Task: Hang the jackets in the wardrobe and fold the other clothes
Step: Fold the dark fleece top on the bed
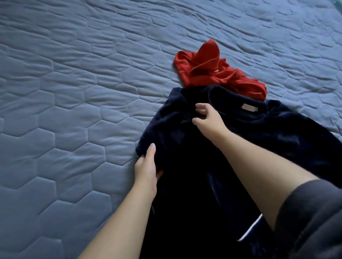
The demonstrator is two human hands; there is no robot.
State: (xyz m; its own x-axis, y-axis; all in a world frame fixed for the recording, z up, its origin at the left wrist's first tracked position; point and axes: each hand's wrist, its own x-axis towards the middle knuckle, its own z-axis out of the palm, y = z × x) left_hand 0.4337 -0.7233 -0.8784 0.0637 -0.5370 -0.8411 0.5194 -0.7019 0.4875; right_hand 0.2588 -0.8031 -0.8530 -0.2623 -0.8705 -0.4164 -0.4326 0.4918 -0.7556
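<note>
Navy top (182,199): we see it spread on the blue quilted bedcover (69,84), reaching from the centre towards 5 o'clock, collar pointing to 12.
Left hand (146,165): it grips the top's 9 o'clock edge, thumb lying on the fabric.
Right hand (206,117): it pinches cloth just beside the collar.
Hands: we find them apart, each clamped on the top.
Red garment (208,72): crumpled at 1 o'clock, touching the collar.

Two garments lie on the bed (69,84): one navy top (183,189) toward the near edge and one red garment (208,72) just beyond it, touching it. The navy top bears one pale label (250,108). Two grips show: one left grip (146,167) and one right grip (208,117).
</note>
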